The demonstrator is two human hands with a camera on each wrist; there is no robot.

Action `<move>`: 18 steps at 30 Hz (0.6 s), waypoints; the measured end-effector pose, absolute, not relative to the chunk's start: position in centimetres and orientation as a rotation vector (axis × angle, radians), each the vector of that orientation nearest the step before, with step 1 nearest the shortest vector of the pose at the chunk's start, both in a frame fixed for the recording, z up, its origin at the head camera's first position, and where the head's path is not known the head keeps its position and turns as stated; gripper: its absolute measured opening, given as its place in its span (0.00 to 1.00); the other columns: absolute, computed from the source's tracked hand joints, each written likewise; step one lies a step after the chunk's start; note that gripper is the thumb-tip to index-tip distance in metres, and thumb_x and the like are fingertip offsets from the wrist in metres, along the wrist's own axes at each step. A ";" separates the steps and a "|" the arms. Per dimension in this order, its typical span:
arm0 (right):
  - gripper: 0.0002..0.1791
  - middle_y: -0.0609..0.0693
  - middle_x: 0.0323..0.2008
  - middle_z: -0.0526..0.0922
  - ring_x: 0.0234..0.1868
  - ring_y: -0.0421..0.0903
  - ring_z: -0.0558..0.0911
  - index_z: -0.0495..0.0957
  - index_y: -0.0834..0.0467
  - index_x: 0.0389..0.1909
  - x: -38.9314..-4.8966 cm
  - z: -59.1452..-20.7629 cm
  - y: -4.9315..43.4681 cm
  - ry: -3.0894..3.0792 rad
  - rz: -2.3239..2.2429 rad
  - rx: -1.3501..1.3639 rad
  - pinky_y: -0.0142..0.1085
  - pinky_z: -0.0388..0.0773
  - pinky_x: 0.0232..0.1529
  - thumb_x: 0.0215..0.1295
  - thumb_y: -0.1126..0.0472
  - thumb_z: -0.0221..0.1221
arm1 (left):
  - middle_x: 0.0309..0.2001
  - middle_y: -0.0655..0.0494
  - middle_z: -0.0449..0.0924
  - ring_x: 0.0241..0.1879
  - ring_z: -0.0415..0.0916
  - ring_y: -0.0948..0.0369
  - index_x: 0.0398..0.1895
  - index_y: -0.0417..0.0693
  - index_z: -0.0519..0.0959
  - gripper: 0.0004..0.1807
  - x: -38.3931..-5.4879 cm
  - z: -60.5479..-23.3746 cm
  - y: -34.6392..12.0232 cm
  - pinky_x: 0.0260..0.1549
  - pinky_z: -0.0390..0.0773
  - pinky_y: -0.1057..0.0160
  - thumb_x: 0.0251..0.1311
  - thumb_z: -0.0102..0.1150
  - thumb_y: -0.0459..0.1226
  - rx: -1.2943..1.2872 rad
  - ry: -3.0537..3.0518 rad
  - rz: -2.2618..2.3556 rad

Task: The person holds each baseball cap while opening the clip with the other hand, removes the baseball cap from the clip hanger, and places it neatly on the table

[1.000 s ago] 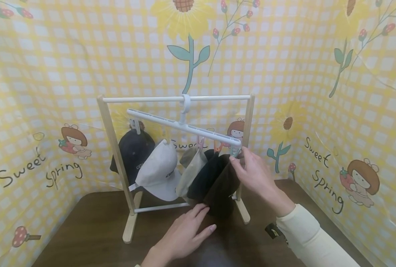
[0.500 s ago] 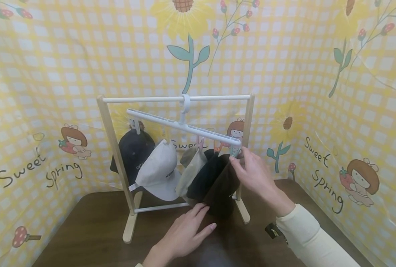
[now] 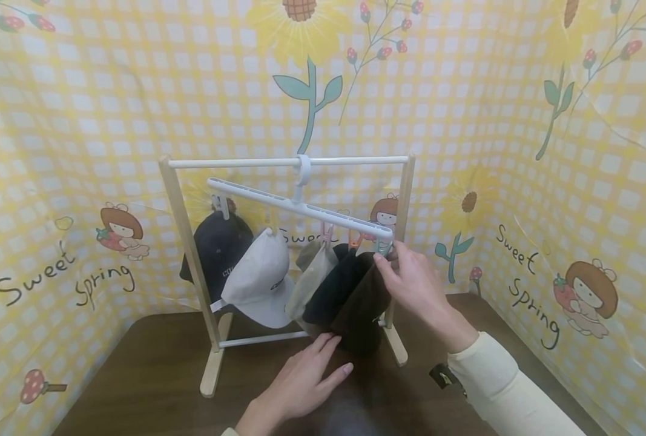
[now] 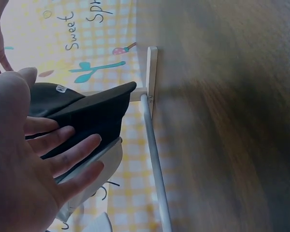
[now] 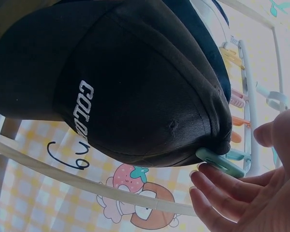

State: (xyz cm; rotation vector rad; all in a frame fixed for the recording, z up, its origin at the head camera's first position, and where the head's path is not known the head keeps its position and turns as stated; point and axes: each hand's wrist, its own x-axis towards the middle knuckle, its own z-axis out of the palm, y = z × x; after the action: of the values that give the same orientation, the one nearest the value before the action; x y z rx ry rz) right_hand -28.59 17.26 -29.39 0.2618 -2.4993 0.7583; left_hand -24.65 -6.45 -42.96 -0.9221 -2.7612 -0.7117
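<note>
A white hanger (image 3: 265,195) tilts down to its right, with several caps clipped along it. From a green clip (image 5: 220,162) at the low end hangs a dark brown cap (image 3: 363,303), white lettering on its front. My right hand (image 3: 418,281) is at this clip; in the right wrist view its fingers touch the clip and the thumb stands apart. My left hand (image 3: 303,378) reaches under the lower edges of the dark caps, fingers extended; whether they touch is unclear. Beside the brown cap are a black cap (image 3: 328,290) and a beige cap (image 3: 312,272).
Further left hang a white cap (image 3: 260,278) and another black cap (image 3: 219,248). A wooden stand with a white top rail (image 3: 235,163) carries the hanger on a brown table (image 3: 154,357). Yellow checked cloth (image 3: 137,133) covers the walls behind and beside it.
</note>
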 end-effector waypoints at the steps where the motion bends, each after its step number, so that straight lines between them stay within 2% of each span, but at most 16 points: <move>1: 0.26 0.55 0.47 0.88 0.44 0.52 0.87 0.76 0.60 0.57 -28.6 -29.4 17.3 -2.497 0.757 0.260 0.48 0.80 0.36 0.76 0.41 0.53 | 0.69 0.51 0.71 0.63 0.75 0.54 0.73 0.44 0.69 0.42 -24.7 -43.0 -6.4 0.57 0.78 0.48 0.74 0.35 0.67 -0.921 -2.766 -0.725; 6: 0.24 0.54 0.44 0.89 0.41 0.52 0.87 0.78 0.59 0.52 -28.6 -29.3 17.2 -2.482 0.748 0.241 0.45 0.79 0.32 0.75 0.41 0.55 | 0.71 0.49 0.69 0.65 0.74 0.53 0.73 0.43 0.68 0.44 -24.7 -43.2 -6.3 0.57 0.78 0.47 0.73 0.36 0.68 -0.908 -2.792 -0.803; 11: 0.24 0.53 0.42 0.89 0.35 0.50 0.84 0.79 0.60 0.51 -28.8 -29.3 17.1 -2.467 0.760 0.233 0.42 0.77 0.29 0.74 0.42 0.57 | 0.72 0.46 0.68 0.67 0.72 0.50 0.73 0.42 0.68 0.45 -24.7 -43.4 -6.3 0.59 0.76 0.44 0.73 0.36 0.68 -0.884 -2.815 -0.859; 18: 0.23 0.54 0.40 0.89 0.36 0.50 0.85 0.80 0.61 0.48 -29.0 -29.2 16.9 -2.443 0.813 0.232 0.43 0.79 0.32 0.73 0.43 0.59 | 0.73 0.44 0.67 0.69 0.70 0.48 0.74 0.44 0.68 0.45 -24.7 -43.4 -6.3 0.59 0.75 0.40 0.72 0.37 0.69 -0.858 -2.831 -0.922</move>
State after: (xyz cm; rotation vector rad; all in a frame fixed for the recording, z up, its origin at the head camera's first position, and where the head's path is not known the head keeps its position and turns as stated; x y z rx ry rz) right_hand -29.02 16.94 -29.19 0.2325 -2.4431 0.8131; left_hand -24.69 -6.25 -43.41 -0.8584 -2.8309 -0.9221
